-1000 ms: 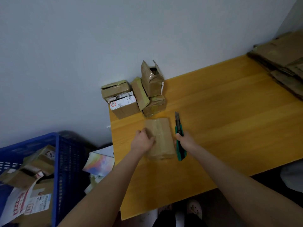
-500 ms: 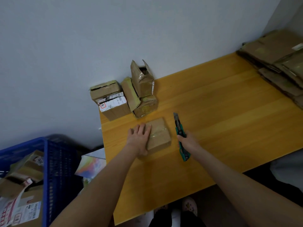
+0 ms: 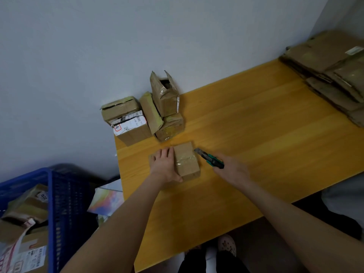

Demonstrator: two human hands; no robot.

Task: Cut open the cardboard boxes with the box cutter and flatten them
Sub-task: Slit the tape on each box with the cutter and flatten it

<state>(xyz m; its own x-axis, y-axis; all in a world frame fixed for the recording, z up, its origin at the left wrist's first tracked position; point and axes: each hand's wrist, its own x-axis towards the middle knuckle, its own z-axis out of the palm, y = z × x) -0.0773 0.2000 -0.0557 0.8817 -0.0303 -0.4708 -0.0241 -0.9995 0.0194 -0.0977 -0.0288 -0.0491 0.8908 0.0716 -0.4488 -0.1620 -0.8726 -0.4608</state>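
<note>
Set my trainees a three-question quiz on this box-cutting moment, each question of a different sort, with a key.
1. True or false: the right hand holds the box cutter, blade towards the taped box.
2. Where does the left hand rest? A: against the taped box. B: in the blue crate. C: on the open box by the wall.
3. Fill in: the flattened cardboard lies at the table's far ___ corner.
Key: 1 true; 2 A; 3 right.

Boxes (image 3: pixel 186 162) on table (image 3: pixel 256 144): 6, incl. 1 open box (image 3: pixel 164 99). Cutter (image 3: pixel 208 159): 1. Hands: 2, L hand (image 3: pixel 163 166) + R hand (image 3: pixel 232 170). Crate (image 3: pixel 59 194): 1, w/ more boxes inside, no. unclear. Flat-cardboard stack (image 3: pixel 325 75): 1.
</note>
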